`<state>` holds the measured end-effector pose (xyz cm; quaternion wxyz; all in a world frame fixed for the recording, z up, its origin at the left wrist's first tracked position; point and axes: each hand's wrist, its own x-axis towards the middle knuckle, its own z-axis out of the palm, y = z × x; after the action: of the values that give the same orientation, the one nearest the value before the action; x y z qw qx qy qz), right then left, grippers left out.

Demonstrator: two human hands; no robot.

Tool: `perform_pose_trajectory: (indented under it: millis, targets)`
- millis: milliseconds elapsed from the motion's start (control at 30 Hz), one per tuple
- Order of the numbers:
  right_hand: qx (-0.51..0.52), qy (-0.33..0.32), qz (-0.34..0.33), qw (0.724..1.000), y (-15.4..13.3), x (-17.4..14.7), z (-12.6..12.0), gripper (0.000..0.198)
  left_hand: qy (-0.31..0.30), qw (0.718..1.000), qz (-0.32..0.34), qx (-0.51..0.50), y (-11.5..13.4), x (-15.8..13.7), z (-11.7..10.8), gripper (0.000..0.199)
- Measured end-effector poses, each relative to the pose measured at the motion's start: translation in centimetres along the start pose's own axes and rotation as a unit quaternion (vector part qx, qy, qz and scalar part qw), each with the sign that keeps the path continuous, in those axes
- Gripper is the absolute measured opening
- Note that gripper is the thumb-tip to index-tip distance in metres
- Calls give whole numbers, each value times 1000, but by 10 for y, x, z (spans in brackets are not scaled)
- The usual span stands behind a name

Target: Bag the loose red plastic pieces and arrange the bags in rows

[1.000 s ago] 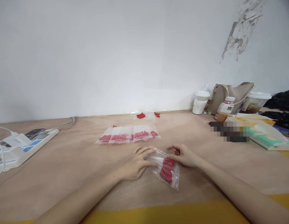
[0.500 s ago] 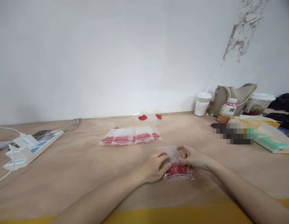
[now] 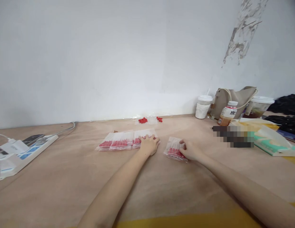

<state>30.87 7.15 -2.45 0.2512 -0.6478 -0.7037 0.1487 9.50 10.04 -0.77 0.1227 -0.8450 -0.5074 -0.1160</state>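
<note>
My left hand (image 3: pixel 149 145) lies palm down with fingers spread over the right end of a row of clear zip-lock bags (image 3: pixel 121 143). Each bag in that row holds small red pieces, lined up along its near end. To the right, a separate zip-lock bag (image 3: pixel 174 151) rests on or just above the brown table covering, with red pieces inside. My right hand (image 3: pixel 192 150) grips its right edge between thumb and fingers; the fingertips are partly hidden.
Loose red pieces (image 3: pixel 143 120) lie on clear plastic by the wall. A power strip (image 3: pixel 34 155) and phone (image 3: pixel 33 139) are at left. At right stand a white cup (image 3: pixel 203 107), a bottle (image 3: pixel 227 114), a beige bag (image 3: pixel 240 96), another cup (image 3: pixel 260 106) and a green-and-white packet (image 3: pixel 273 144).
My left hand has left the single bag and moved forward onto the row. My right hand has carried the single bag forward, closer to the row. The view has shifted slightly.
</note>
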Motion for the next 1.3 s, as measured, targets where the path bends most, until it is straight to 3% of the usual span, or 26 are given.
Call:
perform_pose_trajectory:
  millis: [167,300,400,500,600,700,867,1067,1133,1300]
  targets:
    - [-7,-33,-81,996,-18,40,2,35,-3,999,-44,-10,-14,-19,-1,31]
    - [23,-36,-116,992,-26,64,16,32,5,1000,-31,1,-21,-31,-10,38]
    - [51,-9,-121,991,-24,62,19,25,65,996,61,8,-23,-34,-17,45]
    - [68,32,-160,984,-17,41,11,27,101,976,193,4,-22,-32,-18,34]
    - [30,52,-292,955,-6,16,-4,24,141,953,268,15,-24,-29,-12,22]
    - [-79,64,-392,914,2,4,-14,29,206,931,299,35,-27,-25,-3,16]
    - [-228,141,-463,845,9,16,-13,20,232,916,322,52,-30,-19,8,19]
    - [-307,193,-523,771,7,29,-1,20,242,918,311,51,-31,-16,19,23]
    - [-309,193,-529,767,8,30,3,19,253,913,317,38,-32,-17,21,23]
    - [-278,165,-500,803,9,30,8,21,277,899,338,17,-31,-20,19,22]
